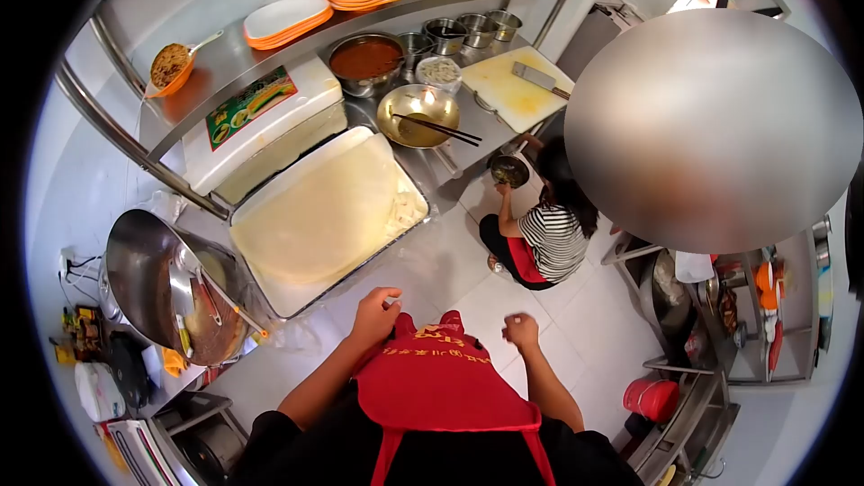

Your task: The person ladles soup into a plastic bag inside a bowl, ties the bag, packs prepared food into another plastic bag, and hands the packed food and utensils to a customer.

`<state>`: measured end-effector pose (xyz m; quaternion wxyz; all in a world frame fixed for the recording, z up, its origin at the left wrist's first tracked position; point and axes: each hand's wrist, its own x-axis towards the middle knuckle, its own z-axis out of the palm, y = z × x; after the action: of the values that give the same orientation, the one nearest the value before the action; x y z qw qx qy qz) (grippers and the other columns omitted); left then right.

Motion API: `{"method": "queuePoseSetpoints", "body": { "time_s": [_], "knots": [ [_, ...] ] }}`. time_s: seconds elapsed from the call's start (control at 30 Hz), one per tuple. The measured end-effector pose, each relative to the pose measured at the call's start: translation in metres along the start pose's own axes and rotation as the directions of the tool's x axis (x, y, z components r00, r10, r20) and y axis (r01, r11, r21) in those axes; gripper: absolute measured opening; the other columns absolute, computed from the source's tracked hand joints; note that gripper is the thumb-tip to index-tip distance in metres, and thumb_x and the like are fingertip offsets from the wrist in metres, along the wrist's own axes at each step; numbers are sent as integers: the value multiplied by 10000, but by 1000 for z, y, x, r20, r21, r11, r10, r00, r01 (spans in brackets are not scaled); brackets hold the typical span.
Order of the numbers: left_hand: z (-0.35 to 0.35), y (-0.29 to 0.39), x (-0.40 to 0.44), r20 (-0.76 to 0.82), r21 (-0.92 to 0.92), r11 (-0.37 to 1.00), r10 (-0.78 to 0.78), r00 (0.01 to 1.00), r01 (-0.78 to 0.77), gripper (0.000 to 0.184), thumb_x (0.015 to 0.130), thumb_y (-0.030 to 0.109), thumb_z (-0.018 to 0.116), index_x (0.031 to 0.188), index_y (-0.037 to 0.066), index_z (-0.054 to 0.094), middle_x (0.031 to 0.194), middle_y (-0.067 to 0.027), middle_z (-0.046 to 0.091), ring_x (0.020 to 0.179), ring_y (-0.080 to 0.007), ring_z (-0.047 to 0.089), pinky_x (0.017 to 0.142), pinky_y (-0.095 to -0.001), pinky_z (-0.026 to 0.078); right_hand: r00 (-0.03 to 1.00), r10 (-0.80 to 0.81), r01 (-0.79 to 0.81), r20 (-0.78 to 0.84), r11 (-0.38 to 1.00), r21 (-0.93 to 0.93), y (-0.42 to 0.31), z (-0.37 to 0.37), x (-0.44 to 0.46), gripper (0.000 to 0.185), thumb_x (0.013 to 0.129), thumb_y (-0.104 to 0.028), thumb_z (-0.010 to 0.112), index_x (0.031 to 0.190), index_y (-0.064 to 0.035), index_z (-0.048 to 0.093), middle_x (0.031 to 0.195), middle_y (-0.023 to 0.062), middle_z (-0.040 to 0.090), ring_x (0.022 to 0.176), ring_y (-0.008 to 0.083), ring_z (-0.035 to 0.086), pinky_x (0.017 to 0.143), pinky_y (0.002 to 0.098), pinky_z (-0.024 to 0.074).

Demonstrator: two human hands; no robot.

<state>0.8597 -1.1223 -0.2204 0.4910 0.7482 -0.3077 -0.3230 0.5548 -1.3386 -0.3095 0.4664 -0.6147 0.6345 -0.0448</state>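
Note:
My left hand [376, 313] hangs in front of my red apron [441, 382], its fingers loosely bent and apart, with nothing seen in it. It is nearest to the large white tray [315, 216], which holds a broad, pale, smooth sheet, with crumpled pale pieces at its right end. My right hand [520, 330] is above the tiled floor, to the right of the apron. Its fingers are curled in, and no object shows in them. Neither hand touches the counter.
A person in a striped shirt [553, 238] squats ahead, holding a small dark pan [509, 171]. A large wok [148, 279] with utensils stands left. On the counter are a metal bowl with chopsticks [405, 103], a pot of red sauce [364, 63], and a cleaver [535, 76] on a cutting board [490, 94].

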Motion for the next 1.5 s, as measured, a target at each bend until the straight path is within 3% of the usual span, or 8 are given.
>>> {"method": "queuePoseSetpoints", "body": {
  "time_s": [0.17, 0.27, 0.37, 0.43, 0.5, 0.63, 1.23, 1.5],
  "knots": [
    [-28, -3, 3, -64, 27, 999, -35, 997, 36, 240, 831, 94, 635, 1062, 28, 638, 1014, -129, 642, 698, -199, 616, 667, -308, 508, 877, -477, 467, -67, 876, -125, -149, 24, 28, 298, 843, -302, 599, 887, -16, 670, 619, 111, 660, 612, 258, 673, 626, 356, 524],
    [-46, 3, 8, -135, 45, 993, -101, 986, 108, 240, 828, 84, 630, 1062, 27, 636, 1026, -135, 639, 727, -214, 628, 675, -318, 516, 843, -538, 537, 14, 839, -91, -200, 35, 48, 262, 879, -227, 623, 971, 17, 650, 669, 105, 662, 585, 145, 644, 550, 286, 499],
    [-49, -6, 1, -269, 39, 990, -122, 955, 138, 243, 816, 60, 617, 1057, 25, 634, 1043, -147, 635, 783, -259, 637, 687, -337, 524, 616, -785, 743, -61, 605, -287, -230, 44, 79, 344, 884, -275, 641, 1048, 25, 608, 751, 103, 676, 653, 165, 654, 585, 285, 510],
    [-53, -8, -6, -384, 57, 994, -67, 921, 96, 258, 795, 30, 598, 1051, 24, 634, 1052, -161, 630, 852, -323, 625, 720, -367, 525, 710, -704, 701, 6, 706, -102, -235, 53, 122, 397, 859, -260, 646, 1097, 52, 596, 1033, 217, 647, 941, 344, 633, 824, 389, 498],
    [-49, -10, -13, -504, 86, 988, -65, 861, 125, 261, 805, 65, 639, 1065, 46, 639, 1003, -127, 643, 738, -248, 625, 691, -339, 522, 520, -854, 841, 23, 507, -188, -253, 50, 149, 503, 862, -303, 641, 1189, 64, 535, 1172, 268, 563, 1064, 413, 548, 911, 448, 449],
    [-47, 7, -26, -545, -29, 955, -263, 796, 295, 254, 807, 75, 605, 1055, 38, 640, 1031, -153, 627, 852, -307, 619, 764, -384, 511, 788, -614, 564, 44, 692, -450, -305, 36, 127, 692, 853, -395, 630, 1348, 16, 376, 1343, 277, 401, 1172, 446, 466, 904, 495, 448],
    [-23, 14, -66, -751, -44, 911, -301, 587, 411, 256, 808, 110, 637, 1060, 69, 657, 1000, -141, 630, 769, -271, 619, 714, -362, 511, 701, -681, 665, 212, 517, -539, -347, 78, 167, 470, 844, -347, 609, 1167, -8, 570, 900, 196, 689, 828, 385, 656, 689, 504, 512],
    [-201, -115, -160, -978, 15, 778, -118, 170, 628, 266, 768, 88, 616, 1027, 34, 636, 1018, -203, 636, 946, -367, 609, 849, -427, 493, 616, -784, 600, -74, 529, -600, -322, 82, 175, 542, 824, -406, 618, 1186, -5, 574, 1036, 249, 652, 958, 415, 619, 813, 486, 491]
  ]
}}
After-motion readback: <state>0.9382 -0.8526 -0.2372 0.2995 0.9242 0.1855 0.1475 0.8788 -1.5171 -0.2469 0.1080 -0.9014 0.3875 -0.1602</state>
